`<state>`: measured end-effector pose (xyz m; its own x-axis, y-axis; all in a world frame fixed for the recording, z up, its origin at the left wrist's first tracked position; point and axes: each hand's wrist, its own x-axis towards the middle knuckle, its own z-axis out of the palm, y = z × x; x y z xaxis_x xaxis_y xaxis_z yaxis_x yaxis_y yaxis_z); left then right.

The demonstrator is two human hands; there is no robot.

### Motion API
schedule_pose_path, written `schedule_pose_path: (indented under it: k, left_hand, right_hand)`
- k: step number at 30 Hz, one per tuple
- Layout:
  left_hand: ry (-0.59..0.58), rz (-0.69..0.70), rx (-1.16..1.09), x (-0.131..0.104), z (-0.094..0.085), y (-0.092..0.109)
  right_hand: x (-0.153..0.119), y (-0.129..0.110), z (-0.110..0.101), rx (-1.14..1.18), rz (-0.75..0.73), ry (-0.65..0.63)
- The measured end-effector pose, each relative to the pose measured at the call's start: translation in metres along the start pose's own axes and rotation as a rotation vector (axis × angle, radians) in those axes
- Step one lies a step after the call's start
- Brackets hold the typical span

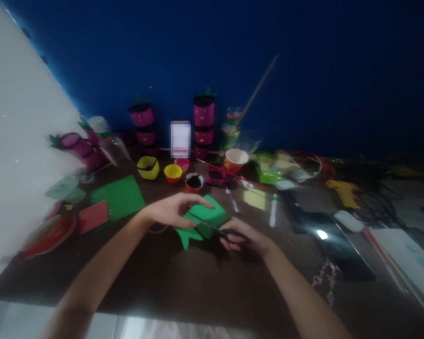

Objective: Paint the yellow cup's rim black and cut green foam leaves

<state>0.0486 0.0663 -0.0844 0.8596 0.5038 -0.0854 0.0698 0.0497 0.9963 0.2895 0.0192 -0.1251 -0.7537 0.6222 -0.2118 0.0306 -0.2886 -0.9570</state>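
Observation:
My left hand (175, 209) pinches a green foam-like sheet (214, 212) above the middle of the dark table. Pointed, leaf-like strips hang from the sheet's lower left corner. In my right hand (245, 233) is a pair of scissors (229, 232) with dark handles, its fingers wrapped round the loops. The blades reach left across the green sheet toward my left fingers. Blur hides whether the blades are biting into the sheet. A flat green sheet (118, 200) and a smaller red piece (93, 216) lie to the left of my left hand.
Small cups stand behind my hands: a yellow one (148, 168) and a dark-filled one (193, 182). Purple stacked containers (204, 120) line the blue wall. On the right lie a white marker (273, 211), a yellow glue gun (344, 193) and a dark phone-like slab (339, 245).

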Motion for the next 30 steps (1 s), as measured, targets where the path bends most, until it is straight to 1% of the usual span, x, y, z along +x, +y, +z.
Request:
schedule_pose_path:
  k: [4, 11, 16, 21, 30]
  left_hand:
    - [-0.015, 0.025, -0.02, -0.0006, -0.0012, -0.0006]
    - [-0.027, 0.026, -0.041, -0.001, -0.0015, -0.0017]
    - [-0.029, 0.04, -0.028, -0.0008, -0.0017, -0.0021]
    - [-0.03, 0.046, -0.01, -0.0009, -0.0021, -0.0024]
    - [-0.04, 0.041, -0.046, -0.0011, -0.0014, -0.0003]
  right_hand:
    - [-0.0006, 0.0003, 0.0004, 0.0, -0.002, 0.013]
    - [0.0007, 0.0011, -0.0013, 0.054, 0.054, 0.005]
    - [0.001, 0.0009, -0.0009, 0.077, 0.086, 0.027]
    - [0.0006, 0.0014, 0.0001, 0.088, 0.072, 0.03]
    - [0.0012, 0.0038, -0.0033, 0.084, 0.097, 0.036]
